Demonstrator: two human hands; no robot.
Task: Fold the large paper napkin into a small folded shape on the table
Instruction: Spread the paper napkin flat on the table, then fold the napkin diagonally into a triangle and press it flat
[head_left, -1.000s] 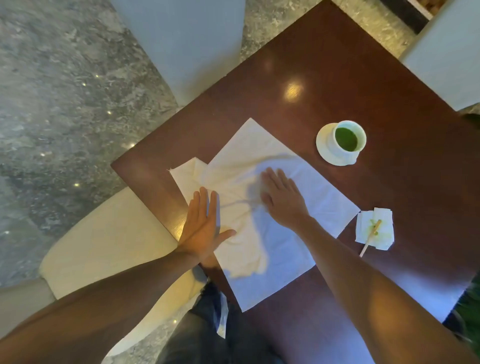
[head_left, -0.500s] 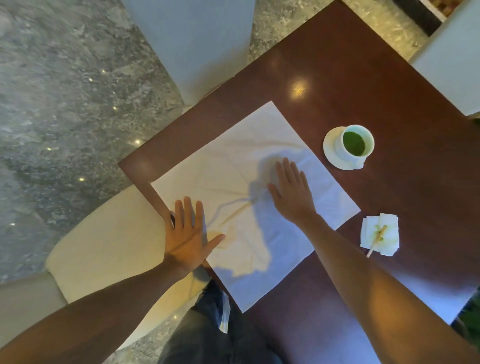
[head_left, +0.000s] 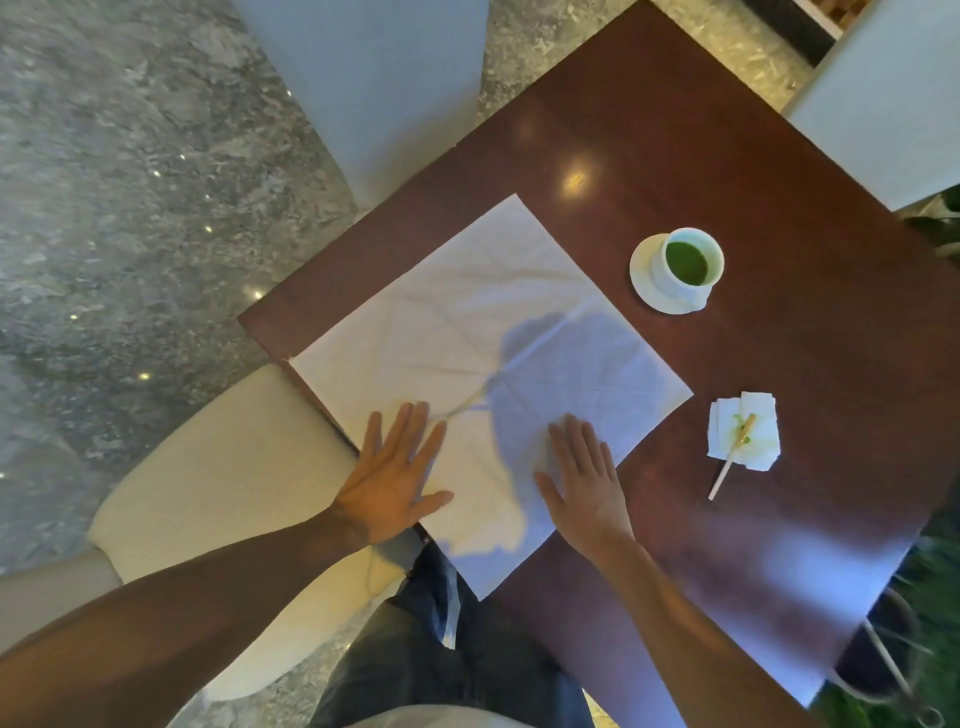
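Currently, the large paper napkin (head_left: 483, 332) is lying fully unfolded and flat on the dark brown table (head_left: 727, 171), turned so that its corners are pointing away from, toward, left and right of the person. Its near corner is overhanging the near table edge, above the person's dark trousers (head_left: 447, 665). Crease lines are radiating from the middle of the sheet, and a shadow is covering its right half.

The left hand (head_left: 389, 483) is resting palm down on the near-left part of the napkin, at the table edge. Its fingers (head_left: 410, 431) are lying straight and close together, with the thumb spread out to the side; they are clamping nothing. The right hand (head_left: 587, 483) is pressing palm down on the near-right part of the napkin, close to the sheet's right edge. Its fingers (head_left: 576, 441) are likewise lying straight and slightly apart, gripping nothing. The two hands are sitting well apart, with bare napkin between them.

To the right of the napkin, a white cup (head_left: 688, 265) holding green liquid is standing on a white saucer (head_left: 641, 270). Nearer the person, a small crumpled napkin (head_left: 753, 441) with green stains is lying on the table, and a thin wooden stick (head_left: 727, 465) is resting across it. A cream chair seat (head_left: 208, 467) is showing beneath the left forearm.
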